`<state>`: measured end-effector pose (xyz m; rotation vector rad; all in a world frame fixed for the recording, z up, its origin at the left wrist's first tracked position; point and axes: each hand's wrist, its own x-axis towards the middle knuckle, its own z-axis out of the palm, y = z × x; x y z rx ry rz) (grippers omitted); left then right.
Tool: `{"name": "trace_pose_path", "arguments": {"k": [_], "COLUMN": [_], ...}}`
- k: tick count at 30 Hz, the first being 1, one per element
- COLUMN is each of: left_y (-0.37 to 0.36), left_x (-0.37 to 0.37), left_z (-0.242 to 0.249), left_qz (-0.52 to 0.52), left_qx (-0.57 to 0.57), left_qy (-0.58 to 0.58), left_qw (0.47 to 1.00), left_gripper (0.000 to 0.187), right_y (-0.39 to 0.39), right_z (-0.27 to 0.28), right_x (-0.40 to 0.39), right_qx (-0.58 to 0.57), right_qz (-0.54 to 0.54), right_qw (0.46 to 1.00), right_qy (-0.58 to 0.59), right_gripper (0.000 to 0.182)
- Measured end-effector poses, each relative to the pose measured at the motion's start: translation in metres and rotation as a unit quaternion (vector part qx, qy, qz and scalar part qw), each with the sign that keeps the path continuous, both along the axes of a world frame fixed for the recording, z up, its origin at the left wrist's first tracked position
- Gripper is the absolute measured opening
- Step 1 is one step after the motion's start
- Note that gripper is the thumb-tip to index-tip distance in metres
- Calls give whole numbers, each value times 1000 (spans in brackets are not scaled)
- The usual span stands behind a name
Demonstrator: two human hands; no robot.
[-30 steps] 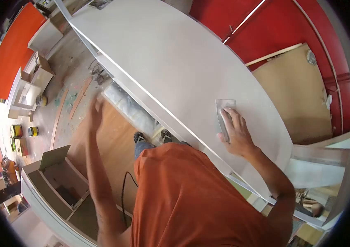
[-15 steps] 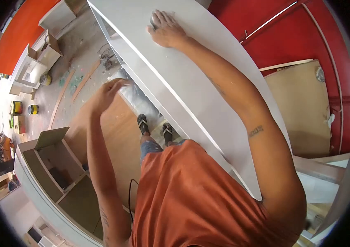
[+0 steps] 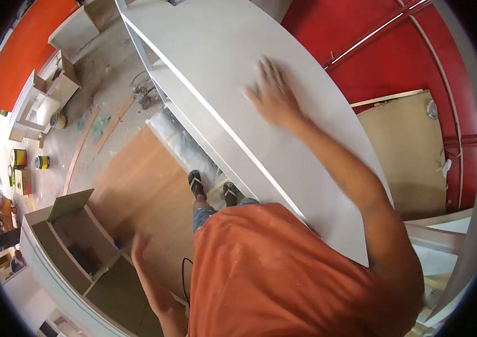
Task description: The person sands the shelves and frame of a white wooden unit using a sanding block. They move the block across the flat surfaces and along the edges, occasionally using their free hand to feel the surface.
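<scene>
My right hand (image 3: 275, 95) lies flat on the broad white panel (image 3: 221, 73), fingers stretched out and slightly blurred. Between its thumb and fingers shows a sliver of a small dark grey piece that looks like sandpaper (image 3: 254, 87), mostly hidden under the palm. The panel forms the top of a long white cabinet whose open side (image 3: 165, 84) faces left. Low on the left, my left hand (image 3: 140, 247) hangs beside my body near another cabinet (image 3: 53, 241). Motion smears its fingers, and I see nothing in it.
A brown wooden board (image 3: 131, 174) and clear plastic sheeting (image 3: 185, 140) lie on the floor around my feet. Paint cans (image 3: 18, 158), wood strips (image 3: 81, 149) and small cabinets stand or lie farther left. Against the red wall (image 3: 384, 50) leans a beige board (image 3: 404, 151).
My right hand has slid along the panel toward me and to the right, the dark grey piece moving with it. My left hand has dropped from near the cabinet's edge to my side.
</scene>
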<state>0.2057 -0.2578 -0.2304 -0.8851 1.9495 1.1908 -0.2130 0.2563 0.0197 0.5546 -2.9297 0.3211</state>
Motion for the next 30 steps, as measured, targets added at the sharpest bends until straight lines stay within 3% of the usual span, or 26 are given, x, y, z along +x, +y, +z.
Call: {"name": "trace_pose_path", "arguments": {"k": [2, 3, 4, 5, 7, 10, 11, 12, 13, 14, 15, 16, 18, 19, 21, 22, 23, 24, 25, 27, 30], "left_y": [11, 9, 18, 54, 91, 56, 23, 8, -40, -8, -4, 18, 35, 24, 7, 36, 68, 66, 72, 111, 115], "left_x": [-115, -164, -221, -267, -314, -293, -265, -220, -161, -115, -65, -48, -12, -27, -71, -110, -159, -205, -243, -305, -328], "left_z": [34, 21, 41, 100, 152, 101, 45, 4, -99, -51, -42, -1, 27, 30, 34, 71, 121, 143, 147, 177, 154], "left_qz": [-144, -91, -141, -130, -115, -80, -137, -162, -199, -116, -105, -41, 6, 5, -117, 90, 294, -93, -132, -187, -220], "left_qx": [-208, -169, -167, -106, 36, 4, -140, -175, -254, -222, -143, -25, 126, 123, -124, -16, 92, -84, -60, -21, 27], "left_qy": [172, 300, 373, 369, 444, 401, 339, 387, 305, 110, 177, 24, 50, 52, 65, 141, 208, 327, 407, 462, 400], "left_qw": [952, 934, 902, 914, 888, 913, 920, 891, 896, 962, 968, 999, 991, 991, 983, 986, 929, 937, 902, 867, 889], "left_gripper": [31, 29, 30, 32, 33, 34, 32, 34, 38, 42, 37, 30, 29, 29, 34, 35, 35, 34, 31, 30, 31], "right_y": [-44, -64, -73, -66, -44, 32, 60, 82, 105, 121, 128, 121, 94, 76, 31, 5, -16, -39, -50, -40, 12], "right_z": [-7, -10, -13, -19, -31, -3, 12, 21, 30, 30, 27, 26, 22, 17, -1, -7, -17, -20, -19, -22, -14], "right_x": [-91, -124, -137, -130, -110, 33, 85, 128, 172, 200, 211, 199, 156, 113, 8, -42, -89, -125, -140, -125, -34], "right_qx": [-30, -43, -55, -58, -29, -37, -34, -18, 2, 25, 46, 41, 38, 27, 15, 0, -4, -13, -24, -36, -27], "right_qz": [19, 4, -11, -12, 55, 62, 39, 10, -20, -41, -63, -63, -56, -25, 25, 22, 40, 35, 28, 41, 58], "right_qw": [999, 999, 998, 998, 993, 996, 999, 999, 996, 995, 992, 993, 996, 999, 999, 1000, 998, 998, 998, 996, 995], "right_qy": [22, 30, 37, 37, 96, 53, 13, -35, -82, -90, -98, -95, -55, -25, 22, 23, 47, 49, 55, 68, 81], "right_gripper": [83, 81, 80, 80, 77, 74, 75, 77, 79, 80, 82, 82, 84, 85, 85, 87, 89, 89, 90, 88, 83]}}
